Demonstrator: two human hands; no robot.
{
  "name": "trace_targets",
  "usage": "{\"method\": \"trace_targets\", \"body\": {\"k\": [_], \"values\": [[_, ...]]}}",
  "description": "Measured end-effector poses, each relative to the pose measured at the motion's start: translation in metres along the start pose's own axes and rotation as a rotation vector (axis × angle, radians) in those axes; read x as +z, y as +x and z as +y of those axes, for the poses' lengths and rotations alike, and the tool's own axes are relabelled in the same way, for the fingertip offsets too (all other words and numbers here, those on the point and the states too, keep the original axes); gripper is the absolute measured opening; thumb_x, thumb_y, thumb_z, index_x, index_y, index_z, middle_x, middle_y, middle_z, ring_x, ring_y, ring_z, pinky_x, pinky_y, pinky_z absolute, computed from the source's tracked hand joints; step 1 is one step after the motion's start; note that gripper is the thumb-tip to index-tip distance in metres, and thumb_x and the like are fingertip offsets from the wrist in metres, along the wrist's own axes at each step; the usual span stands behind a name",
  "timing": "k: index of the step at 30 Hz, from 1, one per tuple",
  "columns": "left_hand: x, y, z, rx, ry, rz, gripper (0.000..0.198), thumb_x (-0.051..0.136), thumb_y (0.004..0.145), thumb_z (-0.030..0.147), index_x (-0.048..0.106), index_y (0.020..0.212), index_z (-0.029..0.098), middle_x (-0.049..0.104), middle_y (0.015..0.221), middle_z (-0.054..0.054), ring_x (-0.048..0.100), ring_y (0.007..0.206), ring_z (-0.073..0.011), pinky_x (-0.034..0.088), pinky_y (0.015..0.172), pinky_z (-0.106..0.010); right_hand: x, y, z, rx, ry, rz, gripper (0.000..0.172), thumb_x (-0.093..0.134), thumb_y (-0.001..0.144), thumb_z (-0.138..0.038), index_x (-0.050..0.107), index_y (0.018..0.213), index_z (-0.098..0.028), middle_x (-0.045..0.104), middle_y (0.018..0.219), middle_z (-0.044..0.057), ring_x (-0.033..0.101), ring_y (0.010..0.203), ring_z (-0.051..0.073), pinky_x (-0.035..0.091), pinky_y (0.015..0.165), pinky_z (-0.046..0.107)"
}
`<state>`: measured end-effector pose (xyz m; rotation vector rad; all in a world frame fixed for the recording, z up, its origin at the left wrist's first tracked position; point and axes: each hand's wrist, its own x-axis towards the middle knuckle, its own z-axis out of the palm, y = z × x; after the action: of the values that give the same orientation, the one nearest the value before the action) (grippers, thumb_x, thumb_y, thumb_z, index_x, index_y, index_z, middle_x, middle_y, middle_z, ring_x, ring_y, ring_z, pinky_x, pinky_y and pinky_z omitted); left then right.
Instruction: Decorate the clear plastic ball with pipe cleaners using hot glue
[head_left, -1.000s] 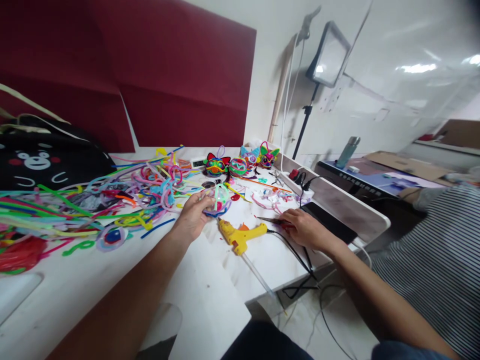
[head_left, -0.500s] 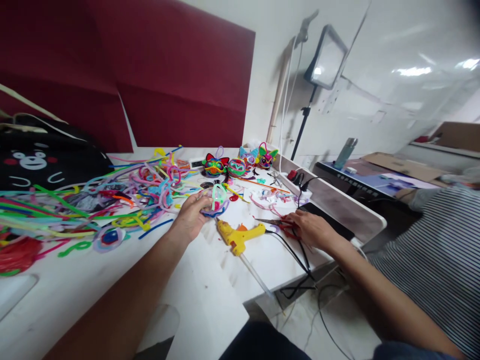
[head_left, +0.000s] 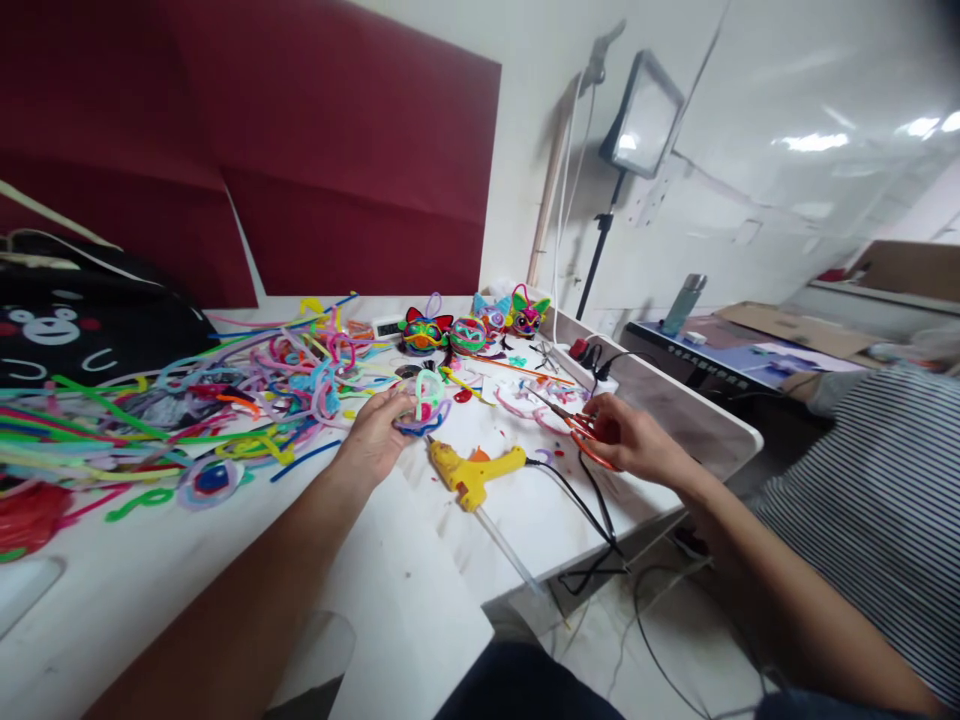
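Note:
My left hand point(head_left: 377, 432) is closed on a round clear craft ball point(head_left: 426, 405) trimmed with green, purple and blue pipe cleaners. In my right hand point(head_left: 626, 437) is a pair of scissors point(head_left: 580, 425) with orange-red handles, lifted off the table, blades pointing to the upper left. Between the hands lies a yellow hot glue gun point(head_left: 476, 470), its nozzle close to the ball and a clear glue stick out of its back. Behind the ball stand several decorated animal-face balls point(head_left: 469, 335).
A heap of colourful pipe cleaners point(head_left: 247, 400) covers the left of the table, near a black bag point(head_left: 97, 320). A power strip point(head_left: 600, 380) with plugs sits at the right edge. Black cords point(head_left: 574, 495) run off the table. A person in a striped top point(head_left: 862, 480) is at far right.
My right hand has picked the scissors up off the table and turned them, with the handles now in its fingers. My left hand still holds the ball in nearly the same place.

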<state>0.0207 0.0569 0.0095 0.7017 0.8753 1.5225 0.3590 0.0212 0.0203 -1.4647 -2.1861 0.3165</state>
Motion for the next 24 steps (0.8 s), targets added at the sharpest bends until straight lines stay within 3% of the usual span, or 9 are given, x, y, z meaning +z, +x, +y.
{"method": "trace_targets", "body": {"k": [4, 8, 12, 16, 24], "values": [[0.001, 0.0, -0.001, -0.006, 0.001, 0.017, 0.025, 0.075, 0.05, 0.011, 0.061, 0.07, 0.016, 0.059, 0.06, 0.004, 0.055, 0.055, -0.0126, 0.05, 0.057, -0.029, 0.007, 0.001, -0.018, -0.141, 0.123, -0.004, 0.035, 0.056, 0.086, -0.031, 0.055, 0.119, -0.017, 0.058, 0.069, -0.001, 0.048, 0.056, 0.011, 0.038, 0.054, 0.023], [0.001, -0.002, -0.002, -0.023, 0.005, 0.02, 0.023, 0.075, 0.049, 0.01, 0.06, 0.067, 0.016, 0.062, 0.065, 0.002, 0.056, 0.057, -0.0121, 0.049, 0.057, -0.028, 0.019, 0.006, -0.043, -0.287, 0.125, 0.027, 0.039, 0.055, 0.083, -0.019, 0.058, 0.122, -0.016, 0.066, 0.09, 0.006, 0.056, 0.064, 0.012, 0.045, 0.059, 0.024], [0.001, -0.002, -0.003, -0.021, 0.003, 0.002, 0.025, 0.075, 0.049, 0.01, 0.059, 0.066, 0.016, 0.061, 0.064, 0.003, 0.055, 0.057, -0.0115, 0.049, 0.059, -0.028, 0.033, 0.016, -0.061, -0.397, -0.047, 0.05, 0.039, 0.052, 0.086, -0.019, 0.058, 0.124, -0.014, 0.065, 0.105, 0.012, 0.063, 0.081, 0.018, 0.05, 0.071, 0.029], [0.001, -0.003, -0.005, -0.027, 0.0, -0.012, 0.025, 0.076, 0.05, 0.011, 0.059, 0.067, 0.015, 0.059, 0.062, 0.003, 0.055, 0.057, -0.0121, 0.049, 0.059, -0.029, 0.045, 0.028, -0.072, -0.428, -0.299, 0.145, 0.044, 0.058, 0.084, -0.028, 0.058, 0.126, -0.014, 0.063, 0.111, 0.016, 0.062, 0.097, 0.027, 0.051, 0.078, 0.037], [0.007, -0.01, -0.002, -0.037, -0.01, -0.028, 0.024, 0.076, 0.049, 0.011, 0.061, 0.068, 0.015, 0.059, 0.064, 0.003, 0.055, 0.06, -0.012, 0.049, 0.059, -0.027, 0.056, 0.044, -0.086, -0.547, -0.529, 0.2, 0.038, 0.052, 0.089, -0.022, 0.058, 0.125, -0.011, 0.066, 0.101, 0.014, 0.06, 0.094, 0.026, 0.048, 0.082, 0.037]]}}
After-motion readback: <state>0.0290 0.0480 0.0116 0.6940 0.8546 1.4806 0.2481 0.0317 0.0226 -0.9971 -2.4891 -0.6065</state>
